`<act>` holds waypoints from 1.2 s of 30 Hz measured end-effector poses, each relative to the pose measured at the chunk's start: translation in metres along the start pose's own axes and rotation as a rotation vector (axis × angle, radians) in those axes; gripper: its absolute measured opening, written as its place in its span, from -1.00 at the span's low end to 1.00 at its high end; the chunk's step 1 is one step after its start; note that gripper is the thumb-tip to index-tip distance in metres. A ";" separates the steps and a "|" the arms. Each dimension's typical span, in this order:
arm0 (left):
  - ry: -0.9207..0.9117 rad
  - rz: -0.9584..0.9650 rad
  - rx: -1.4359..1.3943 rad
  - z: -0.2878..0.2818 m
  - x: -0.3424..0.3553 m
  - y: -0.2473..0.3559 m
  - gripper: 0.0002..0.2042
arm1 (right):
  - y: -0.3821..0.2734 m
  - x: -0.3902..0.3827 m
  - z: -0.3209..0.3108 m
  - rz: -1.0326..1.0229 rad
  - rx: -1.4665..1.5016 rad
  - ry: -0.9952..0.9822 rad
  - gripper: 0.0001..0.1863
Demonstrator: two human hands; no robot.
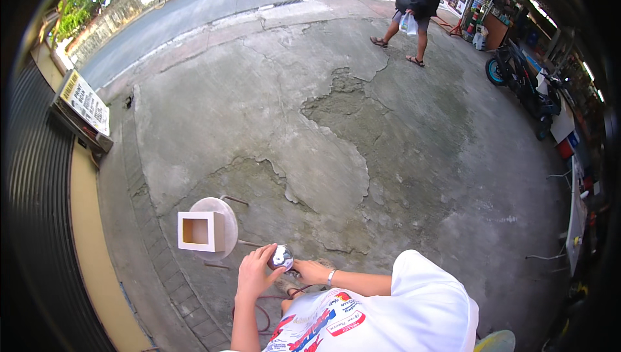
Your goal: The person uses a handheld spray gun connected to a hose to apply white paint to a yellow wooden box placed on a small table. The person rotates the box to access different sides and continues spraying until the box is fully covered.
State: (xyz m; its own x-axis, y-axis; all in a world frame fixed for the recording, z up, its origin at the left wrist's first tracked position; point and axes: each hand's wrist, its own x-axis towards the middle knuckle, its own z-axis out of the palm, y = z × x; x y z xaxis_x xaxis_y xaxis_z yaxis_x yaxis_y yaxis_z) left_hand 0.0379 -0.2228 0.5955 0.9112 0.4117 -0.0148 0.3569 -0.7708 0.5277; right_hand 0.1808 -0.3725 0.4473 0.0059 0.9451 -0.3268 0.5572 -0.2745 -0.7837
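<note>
Low in front of me I hold what looks like a spray gun with a round, shiny cup (pixel 281 257), dark with white patches on top. My left hand (pixel 256 270) curls its fingers around the cup's left side. My right hand (pixel 312 272), with a pale band at the wrist, closes just below and to the right of the cup, where the handle is mostly hidden. A dark red hose (pixel 264 318) loops down below my hands. To the left, a white box with a rectangular opening (pixel 211 231) sits on a round stool (pixel 231 224).
Broken, patchy concrete (pixel 336 158) spreads ahead. A signboard (pixel 85 104) leans near the shutter (pixel 39 190) at the left. A person in dark clothes (pixel 424 2) stands at the far right with plastic bags. A motorcycle (pixel 527 83) is parked at the right; a road runs behind.
</note>
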 end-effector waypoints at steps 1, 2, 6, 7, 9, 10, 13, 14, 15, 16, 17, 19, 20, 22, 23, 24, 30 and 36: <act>0.005 0.040 0.000 -0.009 0.001 0.010 -0.32 | 0.001 -0.008 0.002 -0.002 0.001 0.027 -0.45; 0.009 0.072 0.007 -0.015 0.000 0.020 -0.35 | 0.000 -0.013 0.004 -0.013 0.006 0.048 -0.44; -0.072 0.253 0.159 -0.025 -0.003 0.043 -0.35 | -0.015 -0.040 0.004 0.072 -0.010 0.079 -0.44; -0.128 0.275 0.198 -0.025 -0.003 0.044 -0.35 | -0.007 -0.041 0.012 0.053 -0.042 0.141 -0.44; -0.160 0.443 0.305 -0.023 0.005 0.049 -0.34 | 0.004 -0.055 0.029 0.044 -0.098 0.272 -0.44; -0.192 0.475 0.356 -0.023 0.004 0.049 -0.37 | 0.001 -0.060 0.036 0.074 -0.101 0.315 -0.44; -0.283 0.630 0.418 -0.016 0.000 0.061 -0.43 | 0.000 -0.088 0.067 0.153 -0.126 0.450 -0.44; -0.313 0.686 0.426 -0.013 0.001 0.063 -0.45 | -0.004 -0.098 0.076 0.203 -0.129 0.469 -0.44; -0.322 0.801 0.433 -0.009 0.003 0.067 -0.46 | -0.009 -0.107 0.084 0.255 -0.131 0.493 -0.43; -0.331 0.916 0.438 -0.005 0.005 0.070 -0.47 | -0.013 -0.117 0.091 0.281 -0.093 0.526 -0.45; -0.341 1.018 0.442 -0.002 0.004 0.071 -0.47 | -0.022 -0.125 0.099 0.285 -0.070 0.548 -0.46; -0.398 1.144 0.355 0.005 0.013 0.075 -0.50 | -0.036 -0.143 0.110 0.299 -0.038 0.611 -0.49; -0.467 1.190 0.333 0.009 0.019 0.081 -0.51 | -0.032 -0.150 0.121 0.302 -0.035 0.625 -0.50; -0.531 1.285 0.272 0.026 0.028 0.092 -0.52 | -0.033 -0.158 0.133 0.336 -0.029 0.700 -0.49; -0.521 1.320 0.315 0.035 0.031 0.097 -0.50 | -0.033 -0.159 0.141 0.350 -0.017 0.723 -0.49; -0.523 1.350 0.352 0.041 0.034 0.099 -0.48 | -0.039 -0.160 0.140 0.376 0.003 0.725 -0.50; -0.677 1.592 0.232 0.053 0.061 0.178 -0.55 | -0.048 -0.195 0.129 0.450 0.105 0.940 -0.54; -0.670 1.597 0.185 0.081 0.069 0.223 -0.54 | -0.022 -0.226 0.126 0.436 0.094 1.086 -0.49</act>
State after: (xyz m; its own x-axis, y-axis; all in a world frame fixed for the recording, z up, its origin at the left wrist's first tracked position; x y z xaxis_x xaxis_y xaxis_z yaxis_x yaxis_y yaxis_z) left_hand 0.1973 -0.4060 0.6436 0.2637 -0.9640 0.0355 -0.9292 -0.2440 0.2776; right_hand 0.0623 -0.6022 0.4714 0.9117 0.4108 0.0091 0.2697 -0.5813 -0.7677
